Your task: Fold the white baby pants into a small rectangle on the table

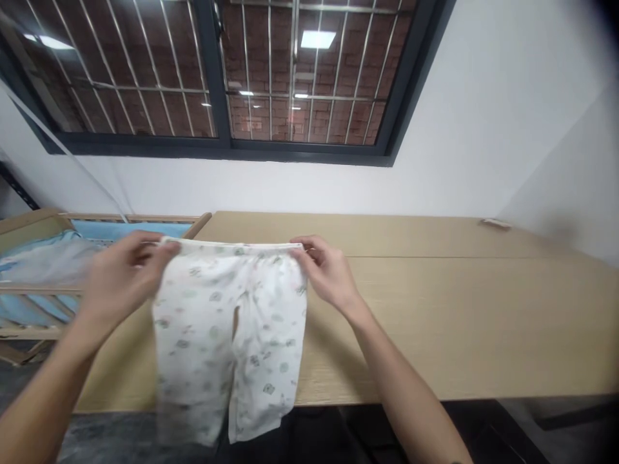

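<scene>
"Far to the left of the grip, what do you see?"

"Beyond the left wrist, a wooden crib [46, 291] with a light-blue lining [130, 230]. Something pale and crumpled [53, 258] lies inside it, too blurred to name. A white pole [77, 164] slants down behind that hand."

"And the left hand [123, 274] itself?"

"Thumb and fingers are pinched together on the left corner of a waistband."

"Whose waistband?"

"It belongs to a pair of small white trousers [193, 322] with a scattered print, stretched between the two hands. The legs hang below the grip, reaching past the near edge of the table in this view, and the left leg is blurred toward its cuff. Above the grip, well behind it, is a dark-framed window [222, 148] with metal bars."

"The right hand [329, 267]?"

"Clamped the same way, thumb and fingers on the waistband's other corner."

"Further right?"

"The pale wooden table [459, 316] spreads out from beneath the trousers. Near its far edge, well apart from the right hand, lies a small whitish object [495, 223]; I can't tell what it is."
</scene>
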Demonstrator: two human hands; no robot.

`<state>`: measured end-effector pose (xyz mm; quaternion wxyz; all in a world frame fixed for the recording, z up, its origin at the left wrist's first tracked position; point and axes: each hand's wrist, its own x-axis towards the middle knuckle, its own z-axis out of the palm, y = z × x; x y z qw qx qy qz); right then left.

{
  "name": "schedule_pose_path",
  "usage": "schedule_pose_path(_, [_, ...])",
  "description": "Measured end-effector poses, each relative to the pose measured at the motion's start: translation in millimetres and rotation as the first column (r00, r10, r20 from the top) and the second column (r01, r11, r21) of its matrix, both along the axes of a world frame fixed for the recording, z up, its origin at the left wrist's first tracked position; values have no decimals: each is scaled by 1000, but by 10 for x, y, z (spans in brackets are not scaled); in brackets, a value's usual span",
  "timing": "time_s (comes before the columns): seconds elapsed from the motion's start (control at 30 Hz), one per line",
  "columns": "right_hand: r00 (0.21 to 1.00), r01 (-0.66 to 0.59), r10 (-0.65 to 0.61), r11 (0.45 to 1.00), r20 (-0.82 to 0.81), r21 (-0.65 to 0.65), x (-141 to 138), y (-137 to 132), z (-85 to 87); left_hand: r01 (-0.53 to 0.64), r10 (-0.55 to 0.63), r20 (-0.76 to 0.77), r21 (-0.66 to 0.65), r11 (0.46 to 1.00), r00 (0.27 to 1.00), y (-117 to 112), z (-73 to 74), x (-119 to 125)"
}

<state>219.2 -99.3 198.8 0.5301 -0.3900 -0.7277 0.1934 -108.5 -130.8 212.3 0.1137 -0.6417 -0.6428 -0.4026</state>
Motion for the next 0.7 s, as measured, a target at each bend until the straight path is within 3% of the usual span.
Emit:
schedule_pose_path(0.07, [993, 71, -73, 997, 90, 29, 199, 221, -43, 145, -137, 115, -65, 987, 984, 359, -115, 199])
schedule_pose_path(0.13, [971, 135, -139, 990, 192, 34, 376, 474, -148, 226, -207, 134, -148, 963, 969, 707, -281, 387])
schedule_pose_path(0.3, [899, 212, -175, 976, 402, -47, 664, 1139, -694, 189, -210, -5, -420, 888, 978, 1384, -879, 752])
schedule_pose_path(0.5, [696, 439, -303, 897, 651, -53, 669, 1494, -1452, 130, -168, -26, -525, 841, 985, 1689, -1554, 1055])
schedule_pose_path(0.6, [670, 462, -312, 886, 674, -50, 641, 1556, -1647, 89, -142, -60, -535, 840, 988, 1796, -1725, 1126])
schedule_pose_path(0.7, [649, 465, -309, 885, 696, -40, 645, 1684, -1721, 62, -135, -92, -549, 833, 987, 1948, -1778, 1159])
